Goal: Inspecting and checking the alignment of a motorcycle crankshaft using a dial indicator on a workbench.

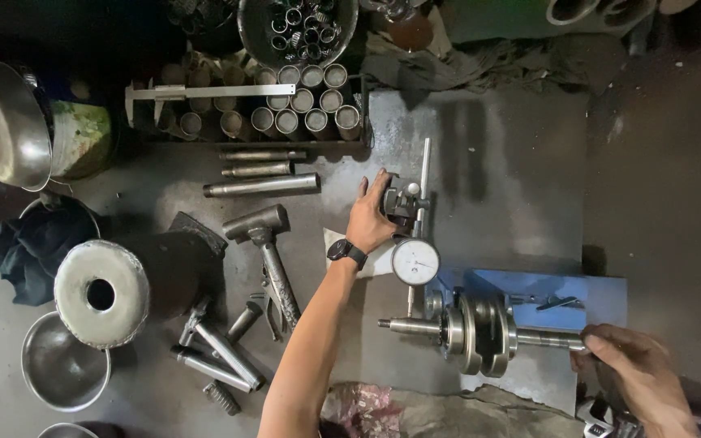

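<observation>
1. Head view, far left of the frame: a steel bowl (pixel 3 122) sits tilted at the upper left, a round metal disc with a centre hole (pixel 101 292) lies below it, and another steel bowl (pixel 62 371) rests at the lower left.
2. Left of centre, a caliper (pixel 204 92) lies across a tray of metal sleeves (pixel 302 101); below it lie loose steel rods (pixel 261 185) and a hammer (pixel 268 251).
3. Centre: the left hand (pixel 371 219), with a dark watch at the wrist, reaches up and grasps the dial gauge stand (pixel 403 203), fingers wrapped over its block.
4. Just below that hand, the dial gauge (pixel 415 261) hangs from the stand, its round white face up, just above the left shaft of the crankshaft (pixel 480 331).
5. The crankshaft lies sideways at lower centre, in front of a blue fixture (pixel 578 292).
6. Lower right: the right hand (pixel 638 369) is clenched around the crankshaft's right shaft end.
</observation>
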